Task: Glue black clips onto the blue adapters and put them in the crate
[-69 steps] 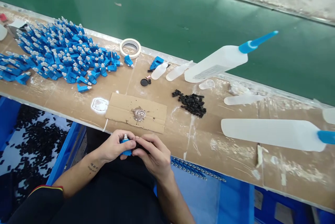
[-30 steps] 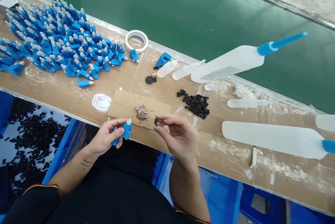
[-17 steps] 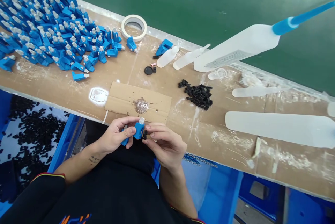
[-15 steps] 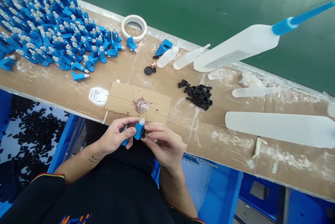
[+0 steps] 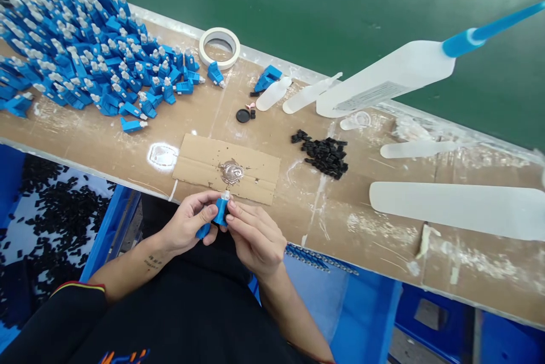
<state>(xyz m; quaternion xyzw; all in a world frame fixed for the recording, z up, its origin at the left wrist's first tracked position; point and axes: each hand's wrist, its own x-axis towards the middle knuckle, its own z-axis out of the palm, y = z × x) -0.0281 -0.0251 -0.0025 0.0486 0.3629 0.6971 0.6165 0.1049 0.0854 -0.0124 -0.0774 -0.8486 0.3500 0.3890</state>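
My left hand (image 5: 193, 221) is closed round a blue plastic part (image 5: 220, 213) with a whitish nozzle-like tip pointing away from me. My right hand (image 5: 256, 236) is closed against the right side of that part. A dark edge of a small black piece (image 5: 227, 218) shows between its fingertips and the blue plastic; the fingers hide most of it. Just beyond both hands lies a cardboard strip (image 5: 191, 162) with a glossy blob of clear, glue-like stuff (image 5: 232, 172) on it. Farther right sits a pile of small black pieces (image 5: 327, 157).
Many similar blue parts (image 5: 106, 63) are heaped at the left, near a tape roll (image 5: 202, 49). White bottles (image 5: 383, 80) and long white pieces (image 5: 451, 208) lie at the right. Below the bench edge stands a blue bin (image 5: 97, 239) with black pieces beside it.
My right hand has moved left and closer in, pressing the black piece against the blue part. The blue part has turned slightly and shifted left in my left hand.
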